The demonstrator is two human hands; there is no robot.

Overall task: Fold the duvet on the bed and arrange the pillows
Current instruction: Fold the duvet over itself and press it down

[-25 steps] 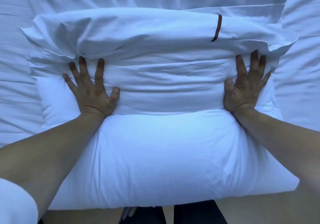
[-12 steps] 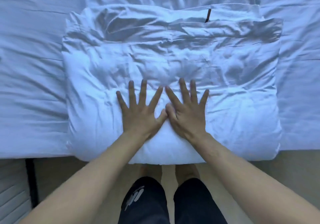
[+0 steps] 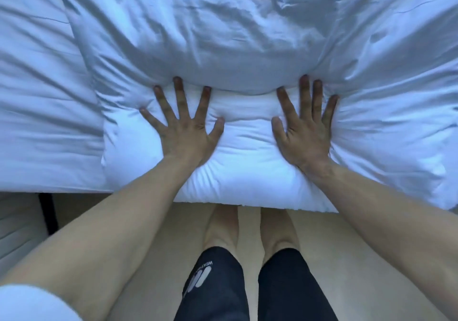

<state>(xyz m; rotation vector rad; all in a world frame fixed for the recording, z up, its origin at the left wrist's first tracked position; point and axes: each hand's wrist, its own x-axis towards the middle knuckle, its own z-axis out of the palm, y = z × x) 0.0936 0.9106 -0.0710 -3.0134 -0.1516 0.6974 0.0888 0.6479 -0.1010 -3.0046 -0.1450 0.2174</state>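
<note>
Bare sheet (image 3: pixel 37 97) left of duvet (image 3: pixel 247 35)

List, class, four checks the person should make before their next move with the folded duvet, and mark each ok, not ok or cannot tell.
1. Left hand flat on the folded duvet, fingers spread: ok.
2. Right hand flat on it too, apart from the left: ok.
3. Duvet fully on the bed sheet: not ok, its near edge overhangs the bed.
4. Top layers smooth: not ok, creases and a bulge beyond the fingertips.
5. Pillows arranged: cannot tell, none clearly in view.
</note>
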